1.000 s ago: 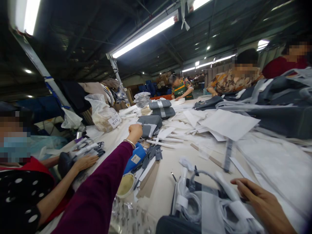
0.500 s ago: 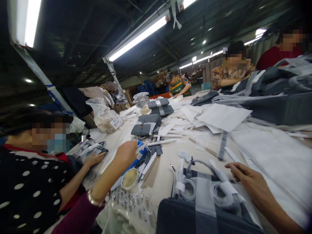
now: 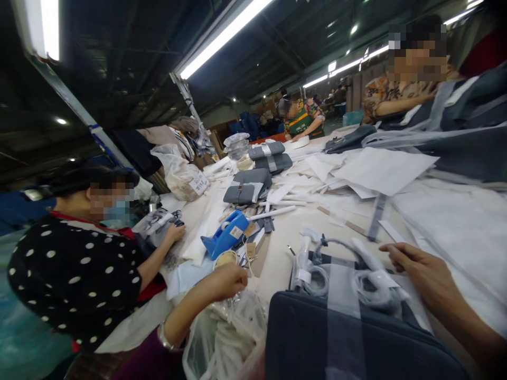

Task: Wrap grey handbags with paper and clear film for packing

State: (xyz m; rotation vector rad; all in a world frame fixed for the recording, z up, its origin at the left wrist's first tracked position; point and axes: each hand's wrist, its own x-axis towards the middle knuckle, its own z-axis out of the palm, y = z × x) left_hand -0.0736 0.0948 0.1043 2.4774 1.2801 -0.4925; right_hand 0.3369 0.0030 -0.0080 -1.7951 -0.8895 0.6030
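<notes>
Dark bag [image 3: 301,332]: nearest, at the surface [image 3: 279,258]. My right grip [image 3: 422,268]: loose, just beside it, nothing seen held. My left grip [image 3: 228,281]: clenched, seemingly on stringed tan tags [image 3: 251,250], now drawn nearer the bag; blue dispenser [image 3: 227,236] beyond, uncovered.

A pale worktable [image 3: 291,232] stretches back from the lower frame, loaded with goods: a dark bag [image 3: 301,338] with wrapped handles at bottom right of centre, a blue tape dispenser [image 3: 225,237] near mid-frame, a buckled grey pouch [image 3: 241,193] above it, a labelled translucent sack [image 3: 178,177] left of centre, and white sheets [image 3: 388,169] across the right.
</notes>
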